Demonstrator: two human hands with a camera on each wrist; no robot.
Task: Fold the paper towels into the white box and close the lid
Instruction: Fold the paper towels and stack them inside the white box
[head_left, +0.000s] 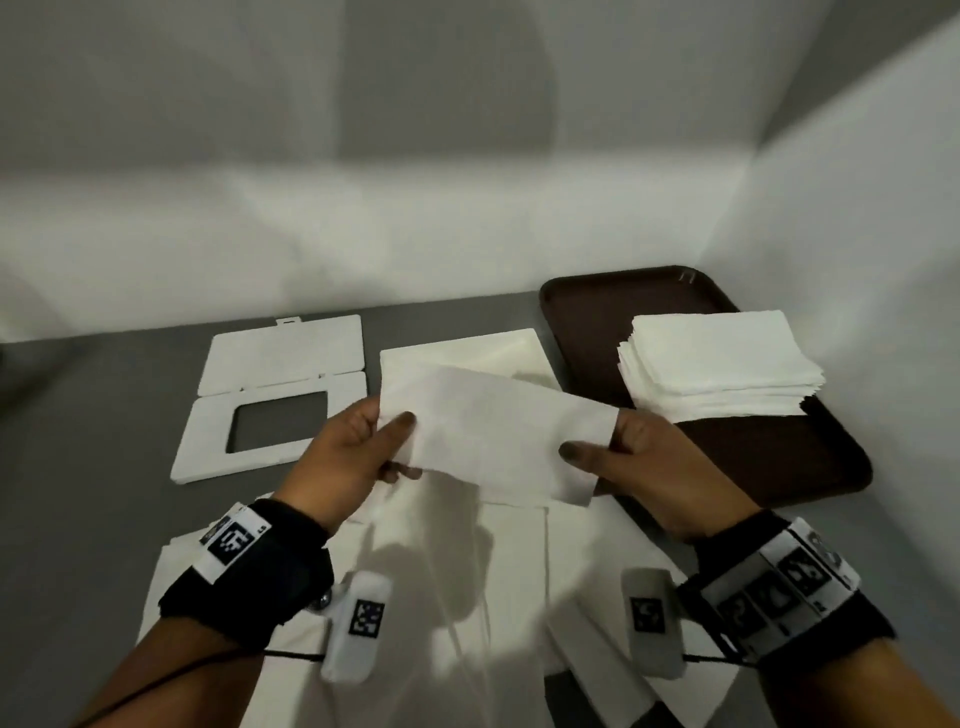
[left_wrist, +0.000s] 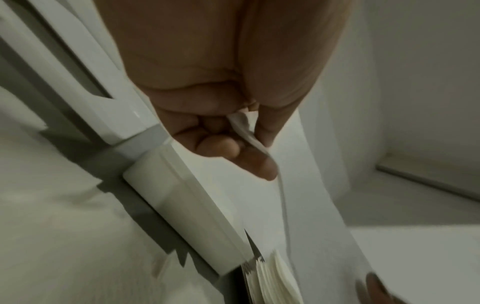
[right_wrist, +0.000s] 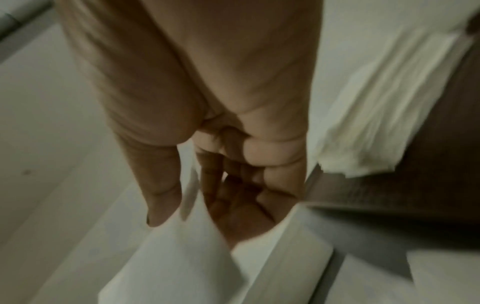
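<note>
A folded paper towel (head_left: 493, 436) is held in the air above the table (head_left: 104, 415), over the white box (head_left: 467, 348) at 12 o'clock. The left hand (head_left: 353, 452) pinches its left end between thumb and fingers; the right hand (head_left: 639, 457) pinches its right end the same way. The lid (head_left: 270, 395) lies open at 10 o'clock. A stack of towels (head_left: 717, 364) sits on the brown tray (head_left: 587, 317) at 2 o'clock. More unfolded sheets (head_left: 415, 597) lie at 6 o'clock.
</note>
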